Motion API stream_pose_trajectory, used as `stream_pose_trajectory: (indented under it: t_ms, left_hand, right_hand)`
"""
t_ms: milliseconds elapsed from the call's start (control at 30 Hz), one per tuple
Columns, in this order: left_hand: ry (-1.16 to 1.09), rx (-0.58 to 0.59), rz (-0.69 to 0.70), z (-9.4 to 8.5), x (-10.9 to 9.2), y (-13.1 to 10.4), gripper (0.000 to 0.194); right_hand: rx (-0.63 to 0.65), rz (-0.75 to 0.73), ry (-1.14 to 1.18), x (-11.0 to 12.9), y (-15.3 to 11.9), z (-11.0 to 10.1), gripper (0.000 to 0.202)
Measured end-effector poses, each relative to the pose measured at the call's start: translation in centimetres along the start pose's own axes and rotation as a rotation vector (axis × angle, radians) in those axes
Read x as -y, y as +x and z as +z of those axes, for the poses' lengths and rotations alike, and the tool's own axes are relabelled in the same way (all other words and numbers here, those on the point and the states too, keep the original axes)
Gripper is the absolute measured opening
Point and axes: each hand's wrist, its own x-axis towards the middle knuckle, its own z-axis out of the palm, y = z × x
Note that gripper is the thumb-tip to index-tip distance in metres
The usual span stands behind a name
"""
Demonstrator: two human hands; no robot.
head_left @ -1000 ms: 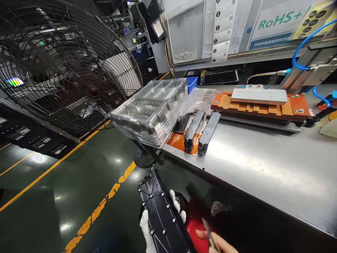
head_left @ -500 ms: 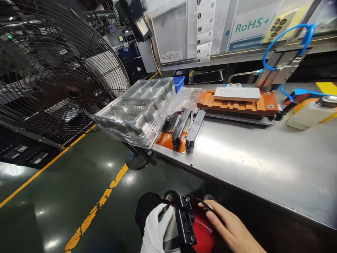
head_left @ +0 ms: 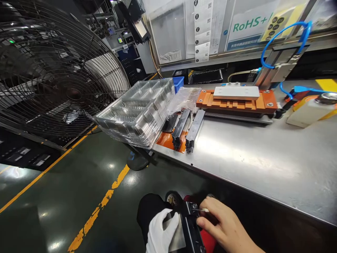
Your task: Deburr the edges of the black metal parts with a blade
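Gloves cover only one of our hands: the left hand [head_left: 161, 230], in white cloth, wraps around a long black part [head_left: 191, 226] and holds it on edge low in front of us, below the table's edge. Just right of it, our bare right hand [head_left: 225, 228] is pinched on slim tweezers [head_left: 200, 209], whose tip touches the top end of the black part. A red stool [head_left: 207, 240] shows beneath both hands. Up and ahead of the hands lies the steel table [head_left: 250, 158], with two black strips [head_left: 188, 130] on an orange pad [head_left: 166, 139]. Ahead and left of the left hand sits a stack of clear trays [head_left: 137, 112], and farther left a large fan [head_left: 58, 73].
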Motion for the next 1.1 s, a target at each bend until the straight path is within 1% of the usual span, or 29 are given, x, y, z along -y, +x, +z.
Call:
stream_pose_trajectory:
  t_ms: [100,200,267,333,400,467,600,700,767,867,933,1000,1100]
  left_hand:
    - [0.028,0.017,-0.025,-0.1,0.1,0.0,0.021]
    - [0.007,0.056,0.034,-0.2,0.3,0.0,0.029]
    - [-0.033,0.060,0.039,0.0,0.6,0.3,0.031]
    - [-0.094,0.083,-0.003,0.3,0.9,0.9,0.027]
    - [-0.125,0.119,-0.059,0.6,1.1,1.6,0.017]
    - [-0.130,0.143,-0.078,0.7,1.1,1.9,0.014]
    - [-0.101,0.142,0.039,0.4,0.5,0.9,0.031]
    - [-0.050,0.137,0.114,0.1,0.3,0.1,0.037]
    - [0.002,0.154,0.143,-0.1,0.7,0.0,0.042]
    - [0.064,0.157,0.155,-0.2,1.7,0.2,0.048]
    - [0.078,0.149,0.160,-0.1,2.3,0.3,0.050]
    - [0.081,0.153,0.180,0.1,2.7,0.2,0.050]
    - [0.109,0.182,0.228,0.3,2.9,-0.2,0.044]
  right_hand:
    - [-0.032,-0.020,-0.033,0.1,0.2,0.0,0.047]
    - [-0.007,0.020,0.011,0.0,0.3,0.1,0.047]
    - [0.000,0.031,-0.009,-0.2,0.2,0.0,0.049]
    - [0.024,0.047,0.021,-0.3,0.2,-0.1,0.050]
    - [0.080,0.100,0.122,-0.4,0.1,-0.2,0.047]
    - [0.122,0.161,0.202,-0.4,0.0,-0.1,0.046]
    - [0.130,0.203,0.270,-0.5,-0.1,0.1,0.045]
    - [0.153,0.243,0.332,-0.6,-0.1,0.2,0.043]
    - [0.171,0.246,0.319,-0.6,-0.1,0.1,0.043]
    - [0.174,0.192,0.244,-0.5,-0.3,0.0,0.043]
    - [0.171,0.162,0.194,-0.5,-0.6,0.1,0.039]
    - [0.158,0.170,0.179,-0.6,-0.8,0.5,0.036]
    - [0.074,0.235,0.280,-0.9,-0.8,1.1,0.036]
